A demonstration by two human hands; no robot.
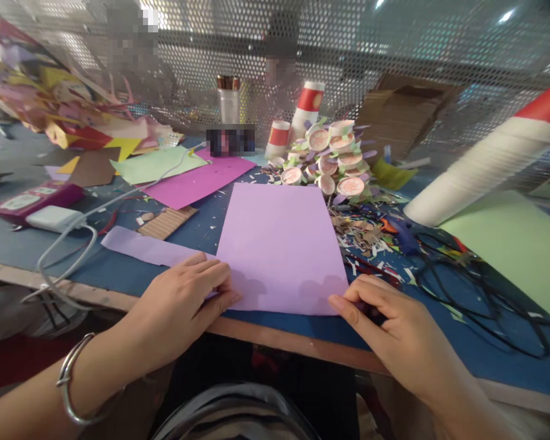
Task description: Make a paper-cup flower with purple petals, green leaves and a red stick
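Observation:
A sheet of purple paper (279, 238) lies flat on the blue table in front of me. My left hand (195, 293) pinches its near left corner between thumb and curled fingers. At the near right corner, my right hand (376, 308) grips the sheet's edge between thumb and fingertips. A narrow purple paper strip (142, 246) runs out leftward from beneath my left hand, and its right end is hidden there. Beyond the strip sits a small piece of corrugated cardboard (168, 223).
Magenta paper (206, 180) and green paper (160, 165) lie behind. Decorated paper cups (334, 156) stand at the back among paper scraps (366, 235). A long cup stack (486, 159) leans at right above black cable (476, 311). A power strip (36, 201) with charger lies left.

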